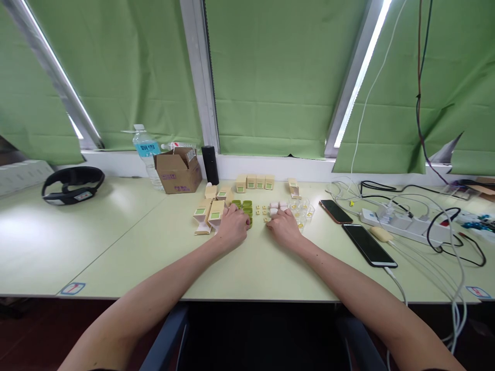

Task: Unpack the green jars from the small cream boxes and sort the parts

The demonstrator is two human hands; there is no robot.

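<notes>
My left hand (233, 226) rests low on the table with its fingers curled, the fingertips at the nearest of several small olive-green square pieces (247, 204). It partly covers that group. My right hand (285, 228) has its thumb and forefinger together at a tiny gold-coloured piece (266, 220); the other fingers are bent. Between the hands lie several more tiny gold pieces (258, 209) in rows. Just beyond the right hand are pale pink cylinders (274, 205), and beside it stand several clear containers (305, 203) with gold inside.
Small cream cartons (201, 212) stand left of the hands, and more cartons (260, 182) line the back. A cardboard box (178, 175), water bottle (146, 149) and black headband (73, 185) sit left. Two phones (369, 245), a power strip (402, 226) and tangled cables lie right.
</notes>
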